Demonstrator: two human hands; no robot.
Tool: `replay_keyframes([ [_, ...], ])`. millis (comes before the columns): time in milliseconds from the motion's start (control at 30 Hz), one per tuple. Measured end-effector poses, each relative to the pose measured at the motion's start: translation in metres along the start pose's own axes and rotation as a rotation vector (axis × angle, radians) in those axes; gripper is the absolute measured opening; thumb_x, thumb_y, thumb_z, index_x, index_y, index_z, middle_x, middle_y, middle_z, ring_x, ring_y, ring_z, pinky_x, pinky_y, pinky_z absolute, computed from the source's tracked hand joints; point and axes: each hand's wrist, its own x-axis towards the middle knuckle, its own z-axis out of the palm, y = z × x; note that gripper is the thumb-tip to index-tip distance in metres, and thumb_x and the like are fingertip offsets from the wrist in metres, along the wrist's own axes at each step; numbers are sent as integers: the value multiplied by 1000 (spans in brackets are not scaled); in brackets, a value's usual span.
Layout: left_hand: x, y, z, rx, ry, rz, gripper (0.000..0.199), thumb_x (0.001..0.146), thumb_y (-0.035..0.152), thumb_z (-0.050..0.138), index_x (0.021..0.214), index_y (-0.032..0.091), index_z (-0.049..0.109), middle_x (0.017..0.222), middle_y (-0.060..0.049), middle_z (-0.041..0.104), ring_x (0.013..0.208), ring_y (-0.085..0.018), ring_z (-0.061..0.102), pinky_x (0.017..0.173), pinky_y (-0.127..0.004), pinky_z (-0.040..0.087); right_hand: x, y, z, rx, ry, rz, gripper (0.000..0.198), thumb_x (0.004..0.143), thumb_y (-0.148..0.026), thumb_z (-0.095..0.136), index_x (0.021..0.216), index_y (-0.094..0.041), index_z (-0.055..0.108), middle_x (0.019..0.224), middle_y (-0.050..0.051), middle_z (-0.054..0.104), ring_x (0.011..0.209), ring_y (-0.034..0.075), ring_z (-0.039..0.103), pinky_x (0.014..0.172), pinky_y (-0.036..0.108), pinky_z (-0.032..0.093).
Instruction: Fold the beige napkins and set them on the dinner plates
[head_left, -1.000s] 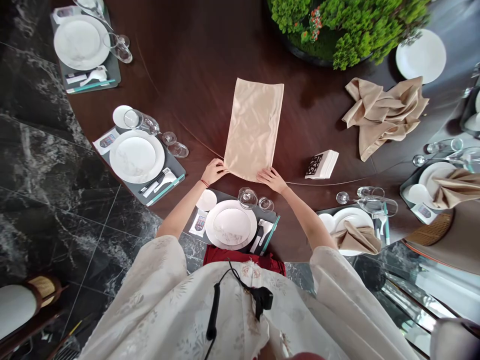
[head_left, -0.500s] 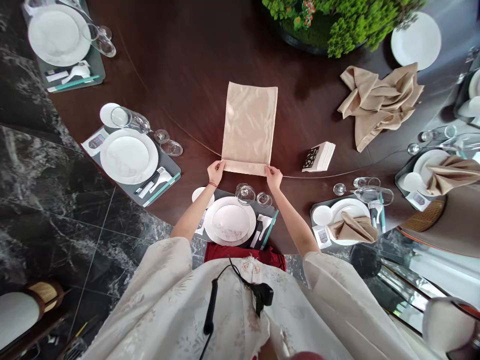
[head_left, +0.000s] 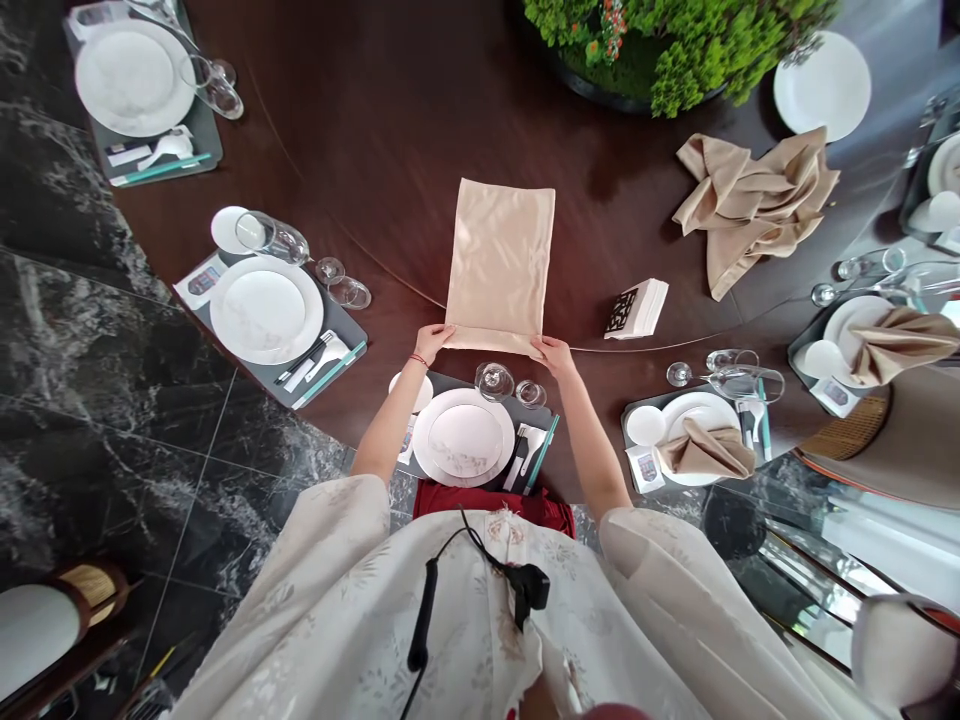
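A beige cloth napkin (head_left: 501, 255) lies flat on the dark wooden table, with a narrow strip folded over along its near edge. My left hand (head_left: 433, 342) pinches the left end of that folded strip. At the right end, my right hand (head_left: 553, 354) grips the same strip between thumb and fingers. Just below the napkin, between my forearms, a place setting holds a white plate (head_left: 463, 437), a small glass (head_left: 531, 394) and a larger glass (head_left: 494, 381).
To the right stand a napkin holder with paper napkins (head_left: 637, 309) and a heap of beige cloth napkins (head_left: 757, 205). A green planter (head_left: 675, 55) sits at the back. Place settings with plates (head_left: 266, 310) and stemmed glasses (head_left: 731, 380) line the table's curved edge.
The view has shifted slightly. Both hands still hold the folded strip at its ends, and their fingers lie flatter along it than before.
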Motion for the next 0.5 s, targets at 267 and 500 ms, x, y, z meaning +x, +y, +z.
replay_keyframes([
  [267,10,69,-37,229,-189,641,38,75,51,93,77,19,72,123,-12,74,119,-28,68,101,-40,57,7,-42,-35,-450,-15,-759,31,88,-51,80,82,-20,77,132,14,72,136,32,60,117,54,51],
  [500,5,53,4,58,-109,452,35,88,46,79,77,21,57,78,0,60,78,-14,60,78,-26,52,17,-17,3,-230,165,-527,36,94,-55,64,90,-19,64,88,5,67,86,18,62,88,35,56],
])
